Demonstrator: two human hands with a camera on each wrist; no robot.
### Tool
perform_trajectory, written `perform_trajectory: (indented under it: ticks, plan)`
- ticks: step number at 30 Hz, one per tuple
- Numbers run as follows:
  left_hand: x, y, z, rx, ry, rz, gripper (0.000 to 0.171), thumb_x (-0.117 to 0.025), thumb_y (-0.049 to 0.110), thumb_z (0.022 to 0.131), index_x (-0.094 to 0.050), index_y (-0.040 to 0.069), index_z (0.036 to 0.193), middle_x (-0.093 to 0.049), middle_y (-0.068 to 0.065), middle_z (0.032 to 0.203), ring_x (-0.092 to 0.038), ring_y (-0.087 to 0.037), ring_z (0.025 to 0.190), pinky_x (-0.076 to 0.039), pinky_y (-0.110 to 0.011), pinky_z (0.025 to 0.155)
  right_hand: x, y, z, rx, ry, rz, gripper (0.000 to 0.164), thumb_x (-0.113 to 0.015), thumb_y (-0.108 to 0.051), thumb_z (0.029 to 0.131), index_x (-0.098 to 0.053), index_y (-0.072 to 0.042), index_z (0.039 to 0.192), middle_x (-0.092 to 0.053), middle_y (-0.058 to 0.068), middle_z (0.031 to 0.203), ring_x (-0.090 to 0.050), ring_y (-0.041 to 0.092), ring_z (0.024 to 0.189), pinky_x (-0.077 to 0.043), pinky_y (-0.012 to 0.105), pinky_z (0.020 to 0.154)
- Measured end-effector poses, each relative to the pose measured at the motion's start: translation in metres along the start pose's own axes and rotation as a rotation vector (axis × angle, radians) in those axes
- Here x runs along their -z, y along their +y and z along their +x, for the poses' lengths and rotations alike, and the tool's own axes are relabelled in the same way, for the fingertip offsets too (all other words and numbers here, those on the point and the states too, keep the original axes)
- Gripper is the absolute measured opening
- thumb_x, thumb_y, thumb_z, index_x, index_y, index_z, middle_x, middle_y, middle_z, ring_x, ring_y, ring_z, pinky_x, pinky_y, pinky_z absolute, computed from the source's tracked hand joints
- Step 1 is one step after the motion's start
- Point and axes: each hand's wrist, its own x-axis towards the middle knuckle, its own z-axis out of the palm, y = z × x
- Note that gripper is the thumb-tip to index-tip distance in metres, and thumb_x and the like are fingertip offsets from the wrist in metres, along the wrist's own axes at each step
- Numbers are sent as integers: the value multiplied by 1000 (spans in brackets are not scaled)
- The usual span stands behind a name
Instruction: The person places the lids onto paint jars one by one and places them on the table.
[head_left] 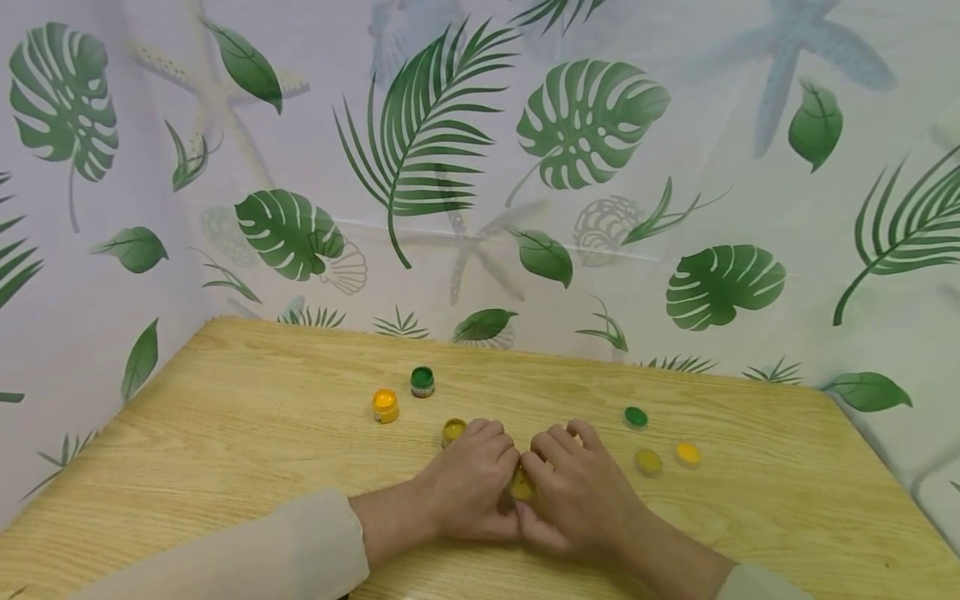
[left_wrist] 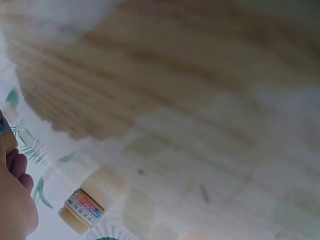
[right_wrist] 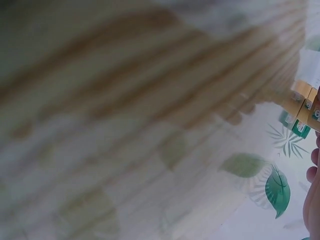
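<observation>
In the head view, my left hand (head_left: 476, 483) and right hand (head_left: 577, 492) meet at the middle of the table, gripping a small mustard-yellow paint jar (head_left: 522, 485) between them. Fingers hide most of that jar, including its top. Part of the held jar (left_wrist: 8, 137) shows beside the left fingers in the left wrist view. An uncapped olive-yellow paint jar (head_left: 453, 431) stands right beside my left knuckles. Farther back are an uncapped yellow-orange jar (head_left: 386, 406) and an uncapped green jar (head_left: 422, 382).
Right of my hands lie a green lid (head_left: 635, 417), an olive lid (head_left: 648, 462) and a yellow lid (head_left: 687, 454). The wood-grain table (head_left: 247, 417) meets a leaf-printed sheet (head_left: 465, 167) at its back and sides.
</observation>
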Motion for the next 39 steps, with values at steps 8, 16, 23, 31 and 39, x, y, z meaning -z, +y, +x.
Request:
perform_trajectory:
  ticks: [8,16,23,31,39]
  plan:
    - [0,0,0,5,11,-4,39,-67,55,77,-60,16,80,-56,7,77,-44,-11,76,-41,-27,82,-1,0,1,53,27,1,34,-46,-42,87,-58,-10,81,-50,-1,75,-47,19,74,-40,35,81]
    - [0,0,0,14,-1,1,42,-67,58,78,-61,16,80,-56,7,77,-44,-11,75,-41,-27,82,-3,-1,2,50,41,0,29,-49,-39,84,-53,-13,75,-46,-2,71,-46,18,71,-42,34,79]
    - [0,-1,0,32,2,26,46,-66,64,77,-58,18,77,-52,9,72,-40,-10,70,-40,-26,76,-3,-1,1,44,43,-18,39,-40,-43,95,-49,-14,70,-45,-3,69,-45,19,68,-41,34,76]
    - [0,0,-1,28,17,47,49,-65,67,76,-59,18,78,-53,8,73,-42,-11,71,-40,-26,76,-3,-2,1,18,83,-30,51,-38,-52,98,-50,-13,67,-47,-1,64,-46,20,66,-41,36,74]
    - [1,0,0,40,-4,21,45,-65,62,78,-62,17,84,-56,8,78,-44,-10,75,-41,-26,81,-2,-2,3,15,84,4,39,-43,-44,90,-57,-10,79,-52,0,74,-49,21,73,-42,37,77]
